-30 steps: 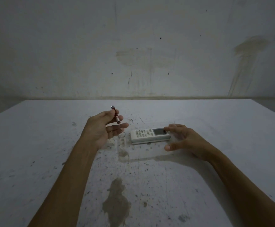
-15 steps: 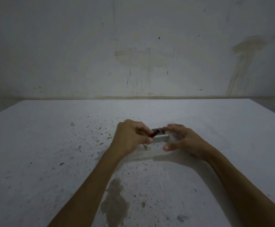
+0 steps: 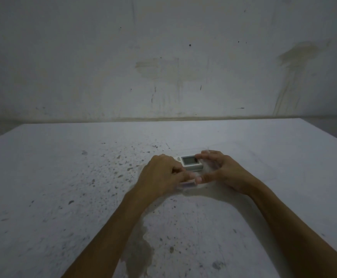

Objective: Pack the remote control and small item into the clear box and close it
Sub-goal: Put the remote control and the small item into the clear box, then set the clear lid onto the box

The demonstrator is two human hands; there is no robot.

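Note:
The white remote control (image 3: 190,163) lies in the clear box (image 3: 205,169) at the middle of the table, its grey display end showing. The box walls are faint and hard to make out. My left hand (image 3: 162,174) covers the remote's left part, fingers closed low at the box's near side. A blurred reddish small item (image 3: 187,183) shows just under those fingertips. My right hand (image 3: 220,171) wraps the box's right end, index finger on the far side, thumb on the near side.
The white table (image 3: 63,187) is speckled with dark spots and has a brownish stain (image 3: 137,255) near its front. A stained wall (image 3: 163,67) stands right behind the table's far edge.
My left hand carried the small item from the left, raised, over to the box and down to its near side. My right hand stayed on the box's right end.

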